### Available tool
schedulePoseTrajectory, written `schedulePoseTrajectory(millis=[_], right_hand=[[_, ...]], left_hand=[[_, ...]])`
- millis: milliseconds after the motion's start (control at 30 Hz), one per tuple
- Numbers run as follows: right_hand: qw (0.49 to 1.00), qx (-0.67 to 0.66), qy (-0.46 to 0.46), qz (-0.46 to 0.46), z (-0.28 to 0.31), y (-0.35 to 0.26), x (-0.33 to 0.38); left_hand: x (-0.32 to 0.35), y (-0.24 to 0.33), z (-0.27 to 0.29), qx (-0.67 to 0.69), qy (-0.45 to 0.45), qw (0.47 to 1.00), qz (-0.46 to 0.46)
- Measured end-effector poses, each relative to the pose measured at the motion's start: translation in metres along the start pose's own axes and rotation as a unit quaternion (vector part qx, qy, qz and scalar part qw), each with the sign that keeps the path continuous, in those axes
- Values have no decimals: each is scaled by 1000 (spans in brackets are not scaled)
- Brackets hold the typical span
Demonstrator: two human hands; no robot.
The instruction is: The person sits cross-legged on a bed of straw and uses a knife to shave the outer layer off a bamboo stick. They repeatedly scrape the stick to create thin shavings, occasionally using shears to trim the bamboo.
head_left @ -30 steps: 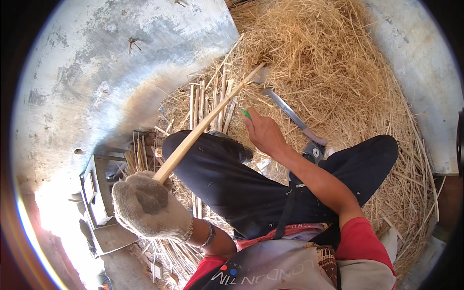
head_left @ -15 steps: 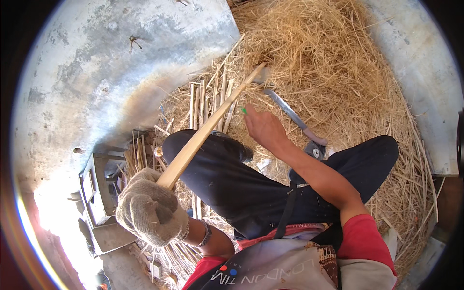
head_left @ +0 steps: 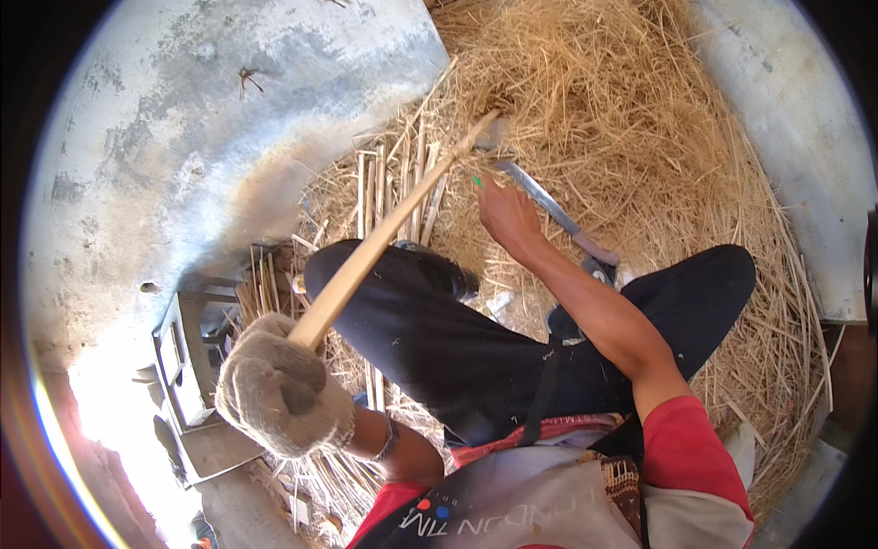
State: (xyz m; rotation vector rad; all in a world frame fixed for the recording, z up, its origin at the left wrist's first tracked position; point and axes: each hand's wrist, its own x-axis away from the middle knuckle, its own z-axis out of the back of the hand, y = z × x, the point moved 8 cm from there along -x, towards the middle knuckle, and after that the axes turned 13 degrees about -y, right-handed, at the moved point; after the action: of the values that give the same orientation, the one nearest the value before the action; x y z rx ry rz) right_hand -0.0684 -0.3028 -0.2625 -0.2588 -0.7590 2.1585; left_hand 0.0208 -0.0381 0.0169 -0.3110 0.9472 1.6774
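Note:
My left hand (head_left: 285,384), in a knitted glove, is closed around the thick near end of a long pale wooden stick (head_left: 366,256). The stick slants away over my bent left leg, and its thin far end reaches the straw pile. My right hand (head_left: 508,212) is bare and closed, just right of the stick's far part. A bit of green shows at its fingers, but I cannot make out what it holds. Beside that hand, a long slightly curved blade with a brown handle (head_left: 594,247) lies near my foot.
A heap of loose straw-like shavings (head_left: 604,101) rises ahead and to the right. Several split sticks (head_left: 375,192) lie beyond my left knee. Grey walls (head_left: 229,119) stand on both sides. A small bench-like frame (head_left: 187,366) is at the left.
My right hand has moved away from me and slightly right, along the stick toward its far end. My left hand and the near end of the stick have shifted slightly left.

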Motion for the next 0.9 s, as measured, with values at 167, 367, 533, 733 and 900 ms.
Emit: schedulePoseTrajectory(millis=[167,367,533,733,900], right_hand=[[996,-58,-64,-13,-3,-11,-7],[998,-6,-40,-44,-33,54,-7],[991,-117,-49,-40,-3,22,26],[981,-183,-4,68,6,-24,45],[996,-66,36,45,5,-13,14]], left_hand=[[3,-4,2,-41,38,998,22],[5,0,-1,2,38,999,13],[4,14,-10,57,66,995,-42],[5,25,-8,90,61,991,-75],[-4,32,-9,132,32,983,-126]])
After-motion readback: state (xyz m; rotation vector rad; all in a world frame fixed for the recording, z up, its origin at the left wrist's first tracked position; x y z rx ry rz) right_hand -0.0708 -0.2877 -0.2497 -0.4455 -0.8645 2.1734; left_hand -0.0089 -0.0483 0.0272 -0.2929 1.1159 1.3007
